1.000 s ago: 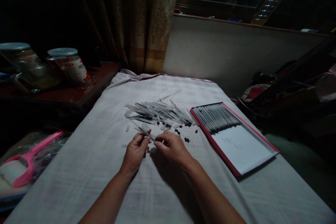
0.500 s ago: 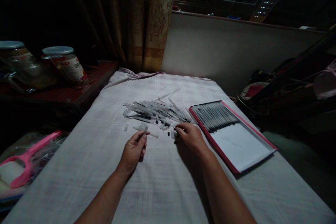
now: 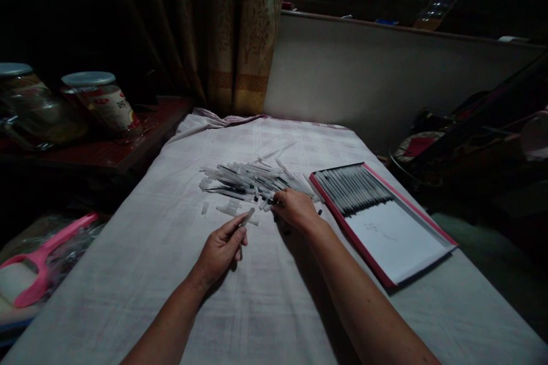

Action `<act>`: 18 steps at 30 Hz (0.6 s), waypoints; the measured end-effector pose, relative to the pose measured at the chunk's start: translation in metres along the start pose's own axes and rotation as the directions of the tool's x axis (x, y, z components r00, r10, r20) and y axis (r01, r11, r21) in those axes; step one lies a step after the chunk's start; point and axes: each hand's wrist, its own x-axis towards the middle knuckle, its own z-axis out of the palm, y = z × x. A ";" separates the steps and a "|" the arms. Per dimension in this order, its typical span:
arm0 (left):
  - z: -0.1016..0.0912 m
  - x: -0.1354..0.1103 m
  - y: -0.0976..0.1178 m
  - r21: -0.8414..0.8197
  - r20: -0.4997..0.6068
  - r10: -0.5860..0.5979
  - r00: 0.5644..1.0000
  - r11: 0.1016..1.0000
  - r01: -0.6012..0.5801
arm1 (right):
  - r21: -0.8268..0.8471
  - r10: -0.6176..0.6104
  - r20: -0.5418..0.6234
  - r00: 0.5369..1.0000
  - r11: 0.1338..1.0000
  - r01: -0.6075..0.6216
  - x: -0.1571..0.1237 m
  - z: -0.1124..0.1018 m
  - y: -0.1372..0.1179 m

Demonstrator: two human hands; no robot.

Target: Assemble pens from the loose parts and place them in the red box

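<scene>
My left hand (image 3: 222, 249) is closed around a clear pen barrel (image 3: 247, 217), held up above the cloth. My right hand (image 3: 293, 209) rests at the near edge of a heap of clear pens (image 3: 252, 181), its fingers curled among the pens and small black caps (image 3: 282, 232); what they pinch is too small to name. A shallow red-edged box (image 3: 409, 239) lies to the right, with a row of finished pens (image 3: 353, 189) lined up in its far end.
A pale cloth covers the table (image 3: 257, 308). Two lidded jars (image 3: 103, 100) stand on a dark side table at the left. A pink plastic handle (image 3: 45, 251) lies low on the left. A curtain (image 3: 240, 34) and wall stand behind.
My hands, together a second ago, have parted. The right hand reached forward to the heap of pens, and the left hand kept the barrel and tilted it up.
</scene>
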 end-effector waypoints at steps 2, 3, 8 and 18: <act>0.000 0.000 0.000 0.014 -0.001 0.014 1.000 1.000 -0.014 | -0.006 -0.003 0.009 1.000 1.000 0.003 0.003 0.001 0.000; 0.000 0.000 0.000 0.022 -0.006 0.028 1.000 0.999 -0.028 | 0.004 -0.005 0.005 1.000 1.000 0.005 0.004 0.002 0.001; 0.000 -0.001 -0.007 0.140 -0.054 0.125 0.991 0.983 -0.116 | 0.394 0.087 -0.177 0.980 0.919 -0.011 -0.006 0.012 0.006; 0.004 -0.008 -0.004 0.616 0.102 0.565 0.819 0.610 -0.498 | 0.958 0.156 0.210 0.965 -0.227 -0.172 -0.046 0.027 -0.021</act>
